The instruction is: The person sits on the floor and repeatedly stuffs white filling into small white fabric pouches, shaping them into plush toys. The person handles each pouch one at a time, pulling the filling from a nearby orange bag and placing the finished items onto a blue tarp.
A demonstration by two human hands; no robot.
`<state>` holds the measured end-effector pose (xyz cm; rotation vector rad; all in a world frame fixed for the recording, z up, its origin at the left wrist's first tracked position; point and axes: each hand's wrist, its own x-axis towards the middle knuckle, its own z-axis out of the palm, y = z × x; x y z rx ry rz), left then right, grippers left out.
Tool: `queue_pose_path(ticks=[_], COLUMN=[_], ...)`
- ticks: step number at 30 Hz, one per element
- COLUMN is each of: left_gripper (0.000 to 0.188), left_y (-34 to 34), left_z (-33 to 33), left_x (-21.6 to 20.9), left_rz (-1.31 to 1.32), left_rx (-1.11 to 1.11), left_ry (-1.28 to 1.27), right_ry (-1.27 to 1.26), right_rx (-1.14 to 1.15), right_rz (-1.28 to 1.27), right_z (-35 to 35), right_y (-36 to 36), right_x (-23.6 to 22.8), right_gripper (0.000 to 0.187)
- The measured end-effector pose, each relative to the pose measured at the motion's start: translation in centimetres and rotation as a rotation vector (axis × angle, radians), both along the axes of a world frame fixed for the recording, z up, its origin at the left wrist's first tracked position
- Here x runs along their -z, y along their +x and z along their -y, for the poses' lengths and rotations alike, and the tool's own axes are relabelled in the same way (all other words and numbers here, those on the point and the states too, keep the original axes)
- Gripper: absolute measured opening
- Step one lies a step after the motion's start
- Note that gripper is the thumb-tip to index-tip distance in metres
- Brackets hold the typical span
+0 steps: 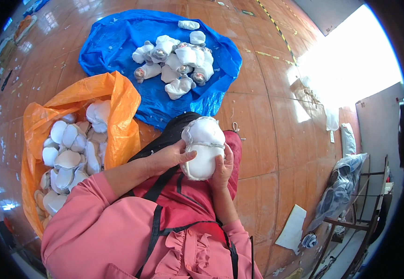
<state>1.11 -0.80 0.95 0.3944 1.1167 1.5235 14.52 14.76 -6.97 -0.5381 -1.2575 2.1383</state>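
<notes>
Above my lap I hold a white plush piece (203, 160) between both hands. It has two rounded parts, a seam across the middle and fuzzy, ragged edges. My left hand (168, 158) grips its left side, thumb lying on the front near the seam. On the opposite side my right hand (222, 168) is closed round the lower right edge, thumb also in front. The fingers behind the piece are hidden. To my left, an orange sack (123, 104) stands open, full of similar white and beige pieces (68, 159).
Ahead lies a spread blue tarp (113, 42) bearing a heap of white plush toys (190, 56) with grey parts. A white sheet (292, 228), a clear plastic bag (336, 190) and a metal frame (350, 223) are at the right. A cord loop (236, 127) lies on the tiled floor (257, 153).
</notes>
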Motion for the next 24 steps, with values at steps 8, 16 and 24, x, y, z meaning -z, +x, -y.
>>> queue_pose_path(ticks=[8,16,24], left_gripper=[0.074,0.077,0.07], left_y=[0.4,-0.8,-1.2], left_z=[-1.7,-1.2,-1.7], left_x=[0.1,0.8,2.2], left_rz=[0.231,0.228,-0.178], left_rx=[-0.227,-0.093,0.016], left_ry=[0.247,0.207,0.084], right_ry=[0.023,-0.053,-0.183], right_rx=[-0.05,-0.175,-0.272], right_rz=[0.032,0.03,-0.052], right_z=[1.0,1.6,1.8], right_y=[0.2,0.3,0.5], right_x=[1.0,1.7,1.2], right_gripper=[0.044,0.034,0.041])
